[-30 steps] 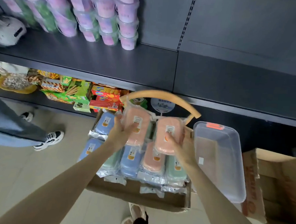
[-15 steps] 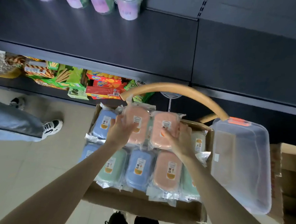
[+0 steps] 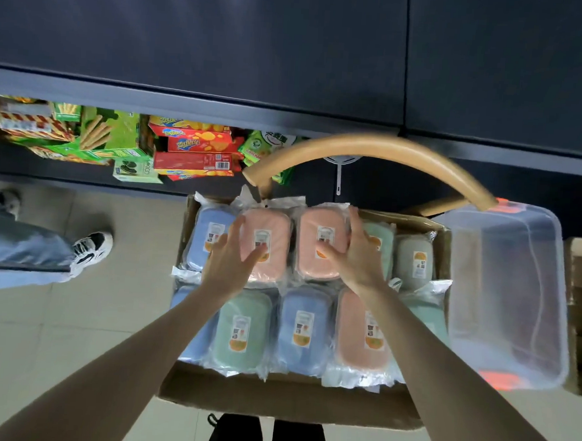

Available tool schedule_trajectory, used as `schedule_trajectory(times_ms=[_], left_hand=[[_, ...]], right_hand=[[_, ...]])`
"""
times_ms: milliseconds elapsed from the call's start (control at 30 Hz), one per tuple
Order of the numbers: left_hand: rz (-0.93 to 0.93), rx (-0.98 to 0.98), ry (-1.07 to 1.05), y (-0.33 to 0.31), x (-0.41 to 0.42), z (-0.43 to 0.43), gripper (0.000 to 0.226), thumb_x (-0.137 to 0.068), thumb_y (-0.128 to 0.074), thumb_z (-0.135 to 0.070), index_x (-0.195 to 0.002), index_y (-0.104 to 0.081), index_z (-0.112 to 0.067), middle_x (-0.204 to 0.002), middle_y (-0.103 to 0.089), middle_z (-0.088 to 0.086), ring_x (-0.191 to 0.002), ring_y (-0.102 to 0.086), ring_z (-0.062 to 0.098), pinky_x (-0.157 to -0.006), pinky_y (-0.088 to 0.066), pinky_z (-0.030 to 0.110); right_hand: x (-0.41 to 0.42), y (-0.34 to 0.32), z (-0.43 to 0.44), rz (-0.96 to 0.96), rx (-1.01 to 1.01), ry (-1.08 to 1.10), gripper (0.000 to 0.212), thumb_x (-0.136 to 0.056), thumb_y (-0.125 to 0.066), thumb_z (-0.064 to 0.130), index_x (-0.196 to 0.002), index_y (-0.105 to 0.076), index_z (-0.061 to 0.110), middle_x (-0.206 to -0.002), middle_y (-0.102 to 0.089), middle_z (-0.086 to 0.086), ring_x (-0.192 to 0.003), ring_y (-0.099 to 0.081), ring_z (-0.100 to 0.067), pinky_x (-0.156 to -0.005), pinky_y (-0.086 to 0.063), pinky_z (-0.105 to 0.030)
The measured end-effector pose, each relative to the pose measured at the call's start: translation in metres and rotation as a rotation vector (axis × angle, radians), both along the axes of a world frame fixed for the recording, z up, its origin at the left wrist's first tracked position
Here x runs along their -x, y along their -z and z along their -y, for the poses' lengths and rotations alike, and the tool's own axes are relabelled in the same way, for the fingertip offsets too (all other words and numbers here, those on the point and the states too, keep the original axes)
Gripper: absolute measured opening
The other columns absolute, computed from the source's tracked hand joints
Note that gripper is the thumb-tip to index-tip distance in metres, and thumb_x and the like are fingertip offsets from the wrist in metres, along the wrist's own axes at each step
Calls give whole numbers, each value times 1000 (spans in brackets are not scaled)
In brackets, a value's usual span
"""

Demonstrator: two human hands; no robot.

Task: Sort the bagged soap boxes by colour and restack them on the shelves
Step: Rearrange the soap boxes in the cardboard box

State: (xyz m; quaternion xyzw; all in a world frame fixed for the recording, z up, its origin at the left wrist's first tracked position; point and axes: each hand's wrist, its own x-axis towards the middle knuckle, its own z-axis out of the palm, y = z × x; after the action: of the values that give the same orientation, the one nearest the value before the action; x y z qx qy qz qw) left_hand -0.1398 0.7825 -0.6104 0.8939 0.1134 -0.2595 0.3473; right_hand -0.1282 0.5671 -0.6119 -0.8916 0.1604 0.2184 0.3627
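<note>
Since blue, green and pink bagged soap boxes (image 3: 242,330) lay mixed in the cardboard box (image 3: 282,398), sorting looked barely begun, and the dark shelf (image 3: 225,46) above showed none. The left hand (image 3: 227,267) lay spread-fingered on the left pink soap box (image 3: 280,227), gripping nothing; the right hand (image 3: 360,262) rested, straight-fingered, against the right pink soap box (image 3: 309,265). These 2 sat together in the back row. A clear bin (image 3: 506,295) stood just beside.

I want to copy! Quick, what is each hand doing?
Left hand: open, touching the left pink box.
Right hand: open, touching the right pink box.
</note>
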Motion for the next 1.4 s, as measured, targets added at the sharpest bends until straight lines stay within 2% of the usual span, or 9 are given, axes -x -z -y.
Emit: schedule_trajectory(times_ms=[67,200,367,467,667,767,867,1167,1400], left_hand=[[34,-39,11,-3,0,2,68,-92,-53,-45,-148,-24,-19,-134,-39,18,-124,-39,33,-96,-37,45],[44,-104,128,-2,1,-3,65,-93,-53,-43,-145,-28,-13,-128,-40,20,-120,-41,37,-92,-42,48],[17,-165,212,-6,-8,-2,60,-93,-52,-45,-138,-32,-10,-126,-45,15,-116,-49,36,-89,-47,49],[-17,-214,261,-9,-14,-2,59,-92,-52,-46,-134,-33,-9,-126,-49,13,-114,-53,36,-96,-42,49],[-68,-355,394,-18,-17,-3,63,-95,-45,-49,-141,-27,-10,-137,-44,14,-126,-43,33,-100,-34,47],[-80,-445,495,-30,-24,-6,67,-95,-44,-51,-146,-25,-11,-148,-31,15,-136,-29,33,-106,-29,47],[-25,-466,545,-46,-26,-4,59,-96,-44,-48,-140,-38,-10,-150,-29,15,-139,-25,32,-108,-28,47],[103,-325,528,-77,18,36,47,-97,-44,-41,-131,-47,-10,-130,-47,13,-123,-41,30,-98,-37,44],[40,-34,269,-63,79,78,44,-95,-54,-33,-130,-50,-8,-128,-52,14,-120,-47,28,-99,-39,38]], right_hand=[[2,-1,0,9,40,-64,82,-86,-69,40,-151,-23,22,-136,-53,-12,-121,-52,-29,-87,-34,-26],[4,-1,-10,-28,80,-75,78,-85,-70,42,-148,-28,21,-132,-54,-14,-118,-54,-31,-92,-41,-33],[-1,-5,-9,-96,148,-99,72,-84,-68,47,-141,-31,23,-124,-56,-14,-111,-57,-34,-83,-41,-35],[-3,-9,-12,-139,238,-151,67,-85,-65,51,-136,-31,24,-128,-50,-16,-117,-51,-38,-93,-46,-46],[-7,-25,-16,-228,337,-214,79,-86,-65,50,-147,-21,27,-149,-28,-17,-137,-27,-44,-105,-33,-54],[-8,-35,-12,-236,312,-238,79,-86,-67,43,-148,-20,28,-148,-29,-17,-135,-30,-45,-107,-34,-54],[-2,-47,-5,-193,247,-208,75,-86,-67,41,-147,-28,25,-145,-36,-14,-133,-37,-38,-106,-38,-49],[51,-79,31,-115,233,-146,63,-91,-62,30,-145,-35,12,-149,-34,-11,-136,-35,-30,-109,-36,-45],[107,-70,70,-88,113,-40,63,-90,-65,35,-142,-40,11,-144,-41,-9,-131,-42,-26,-108,-36,-38]])
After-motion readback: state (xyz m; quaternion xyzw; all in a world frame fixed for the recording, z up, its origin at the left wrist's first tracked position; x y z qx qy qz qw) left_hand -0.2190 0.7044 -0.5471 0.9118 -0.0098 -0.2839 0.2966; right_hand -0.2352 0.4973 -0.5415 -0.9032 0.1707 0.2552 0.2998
